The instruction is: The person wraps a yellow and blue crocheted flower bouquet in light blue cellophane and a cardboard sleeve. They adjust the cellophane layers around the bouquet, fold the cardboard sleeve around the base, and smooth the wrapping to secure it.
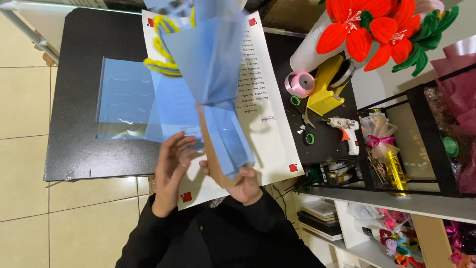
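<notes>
You're mid-wrap: your right hand point(246, 186) clamps the bouquet point(210, 64) base at 6 o'clock, while your left hand point(171, 166) lies open on the blue paper point(173, 106). Next likely calls for snugging that paper round the stem.

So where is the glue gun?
In the head view, the white glue gun lies on the black table's right edge, just below the yellow tape dispenser and beside the wire shelf.
</notes>
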